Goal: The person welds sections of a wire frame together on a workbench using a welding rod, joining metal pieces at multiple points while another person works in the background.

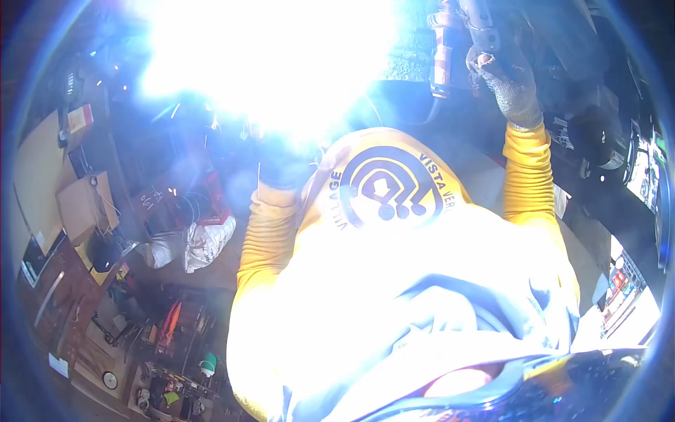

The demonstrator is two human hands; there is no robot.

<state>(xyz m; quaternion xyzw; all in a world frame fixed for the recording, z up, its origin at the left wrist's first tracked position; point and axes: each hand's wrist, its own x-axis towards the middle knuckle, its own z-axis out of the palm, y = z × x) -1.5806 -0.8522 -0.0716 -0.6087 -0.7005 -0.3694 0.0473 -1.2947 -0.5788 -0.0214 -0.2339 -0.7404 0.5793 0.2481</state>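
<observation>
- Head view: right gloved hand point(517, 88) is touching dark metal part point(484, 32), upper right; can't tell if gripping.
- Left hand point(283, 167) is sitting below white glare point(274, 56); grip can't be told.

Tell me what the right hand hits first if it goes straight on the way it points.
Most likely the dark, rounded part just beyond the gloved right hand. Depth is unclear from this view; the two may already be touching.

Blinding blue-white glare point(271, 60) burns out the upper middle, dim surroundings bending rimward.
</observation>
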